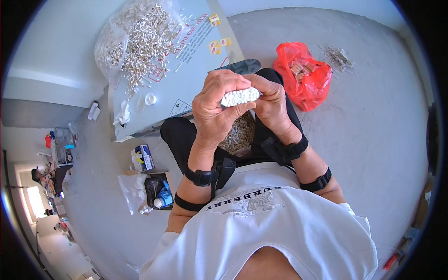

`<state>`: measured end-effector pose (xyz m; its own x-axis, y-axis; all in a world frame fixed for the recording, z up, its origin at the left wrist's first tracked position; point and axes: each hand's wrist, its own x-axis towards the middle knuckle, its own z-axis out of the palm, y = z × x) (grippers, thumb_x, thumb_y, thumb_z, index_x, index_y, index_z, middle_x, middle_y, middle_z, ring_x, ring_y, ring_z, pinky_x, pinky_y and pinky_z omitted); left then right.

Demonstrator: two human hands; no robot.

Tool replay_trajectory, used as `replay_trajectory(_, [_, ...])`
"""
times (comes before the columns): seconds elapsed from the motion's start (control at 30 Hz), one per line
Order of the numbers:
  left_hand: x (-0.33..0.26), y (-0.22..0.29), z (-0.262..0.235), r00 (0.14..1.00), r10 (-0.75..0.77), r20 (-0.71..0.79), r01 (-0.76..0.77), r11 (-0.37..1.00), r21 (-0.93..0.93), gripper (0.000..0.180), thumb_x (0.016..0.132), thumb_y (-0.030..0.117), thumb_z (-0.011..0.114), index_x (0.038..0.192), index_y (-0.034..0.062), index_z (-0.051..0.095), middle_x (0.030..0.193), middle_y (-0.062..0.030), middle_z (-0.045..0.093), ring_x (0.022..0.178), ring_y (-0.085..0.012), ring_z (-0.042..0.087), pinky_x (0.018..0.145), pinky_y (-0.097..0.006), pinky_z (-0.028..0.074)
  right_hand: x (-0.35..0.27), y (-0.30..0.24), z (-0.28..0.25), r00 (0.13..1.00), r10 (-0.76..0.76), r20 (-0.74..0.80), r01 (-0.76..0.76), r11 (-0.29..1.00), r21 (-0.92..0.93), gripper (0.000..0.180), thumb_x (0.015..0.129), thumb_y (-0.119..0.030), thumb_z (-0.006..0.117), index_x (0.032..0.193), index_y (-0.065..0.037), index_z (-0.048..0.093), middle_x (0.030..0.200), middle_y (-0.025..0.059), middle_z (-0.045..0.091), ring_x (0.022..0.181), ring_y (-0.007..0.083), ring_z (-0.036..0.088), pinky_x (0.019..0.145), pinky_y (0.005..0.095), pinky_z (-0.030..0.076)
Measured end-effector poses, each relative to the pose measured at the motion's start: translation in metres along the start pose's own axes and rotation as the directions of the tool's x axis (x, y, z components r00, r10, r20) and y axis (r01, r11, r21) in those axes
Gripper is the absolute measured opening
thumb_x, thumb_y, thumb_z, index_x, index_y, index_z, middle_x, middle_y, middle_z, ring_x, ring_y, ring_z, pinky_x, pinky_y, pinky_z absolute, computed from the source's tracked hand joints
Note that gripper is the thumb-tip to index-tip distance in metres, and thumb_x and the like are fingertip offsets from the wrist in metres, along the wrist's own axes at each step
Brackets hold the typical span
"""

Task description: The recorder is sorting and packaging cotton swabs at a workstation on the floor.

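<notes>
A tight bundle of cotton swabs is held up in front of me, its white cotton tips facing me. My left hand is closed round its left side, fingers curled over the top. My right hand pinches its right end between thumb and fingers. Whether a wrapper surrounds the bundle I cannot make out. Below the hands, between my knees, lies a mass of loose swabs, partly hidden by my wrists. At the upper left, a clear plastic bag spills many loose cotton swabs onto the table.
The table also bears small yellow packets, a small white round container and a crumpled white piece. On the floor stand a red plastic bag with brown packets, scattered sticks and an open box holding a blue bottle.
</notes>
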<state>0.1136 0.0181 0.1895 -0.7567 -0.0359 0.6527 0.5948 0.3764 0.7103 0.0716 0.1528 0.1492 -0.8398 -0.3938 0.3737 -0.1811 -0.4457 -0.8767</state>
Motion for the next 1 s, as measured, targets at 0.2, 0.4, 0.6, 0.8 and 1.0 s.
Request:
replay_trajectory(0.2, [0.003,0.002,0.001,0.999,0.041,0.029,-0.041,0.999,0.019,0.033,0.065,0.018,0.086,0.094,0.0071,0.072,0.095,-0.0035,0.070,0.099,-0.0225,0.059,0.088,-0.034,0.049,0.001,0.002,-0.004,0.996,-0.091,-0.004,0.090,0.988,-0.128,0.036,0.075,0.011,0.066,0.110,0.002,0.066,0.104,0.0074,0.069,0.097,0.0130,0.062,0.088,0.0281,0.050])
replay_trajectory(0.4, [0.001,-0.001,-0.001,0.999,0.023,0.029,-0.024,0.999,0.033,0.034,0.065,0.019,0.086,0.095,0.0078,0.073,0.093,-0.0027,0.070,0.098,-0.0223,0.059,0.086,-0.033,0.049,-0.001,0.004,-0.003,0.997,-0.071,0.002,0.071,0.994,-0.086,0.037,0.075,0.012,0.064,0.110,0.002,0.066,0.104,0.0066,0.068,0.097,0.0123,0.062,0.088,0.0276,0.050])
replay_trajectory(0.6, [0.002,-0.002,-0.007,0.998,0.008,0.065,-0.009,1.000,0.018,0.037,0.065,0.020,0.086,0.099,0.0071,0.074,0.097,-0.0038,0.072,0.098,-0.0225,0.060,0.087,-0.033,0.050,-0.001,0.001,-0.001,1.000,-0.023,-0.004,0.023,0.999,-0.029,0.034,0.079,0.012,0.064,0.111,0.002,0.066,0.104,0.0044,0.068,0.097,0.0091,0.060,0.088,0.0257,0.050])
replay_trajectory(0.8, [0.003,-0.004,-0.015,0.994,0.020,0.104,-0.025,0.999,0.048,0.038,0.069,0.023,0.084,0.101,0.0063,0.073,0.098,-0.0043,0.072,0.096,-0.0223,0.061,0.087,-0.033,0.050,-0.002,0.006,-0.003,0.999,0.035,-0.010,-0.035,0.999,0.039,0.031,0.081,0.012,0.065,0.111,0.002,0.066,0.102,0.0026,0.067,0.095,0.0071,0.060,0.086,0.0241,0.050])
replay_trajectory(1.0, [-0.001,-0.006,-0.015,0.997,-0.035,0.072,0.035,0.999,0.009,0.035,0.070,0.021,0.083,0.100,0.0064,0.073,0.097,-0.0047,0.072,0.098,-0.0228,0.061,0.087,-0.034,0.050,-0.001,0.010,-0.006,0.999,0.053,-0.002,-0.053,0.995,0.090,0.029,0.081,0.009,0.067,0.109,0.001,0.066,0.102,0.0028,0.067,0.094,0.0074,0.060,0.084,0.0245,0.051])
